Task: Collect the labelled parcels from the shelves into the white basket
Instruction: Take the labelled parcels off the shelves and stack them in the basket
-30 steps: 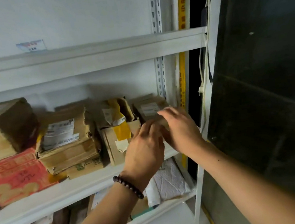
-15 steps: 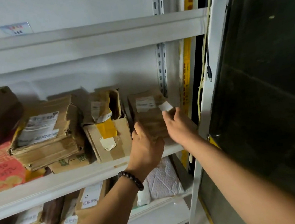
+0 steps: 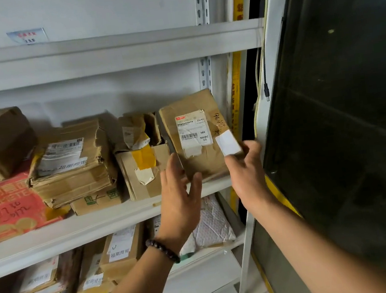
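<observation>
Right hand (image 3: 246, 171) pinches the parcel (image 3: 201, 162) by its near right corner, left hand (image 3: 178, 196) open, just touching its left edge. With only 1 corner gripped, it could slip.

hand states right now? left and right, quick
Left hand: open, straight fingers against the parcel's left edge.
Right hand: pinching the parcel's lower right corner.
</observation>
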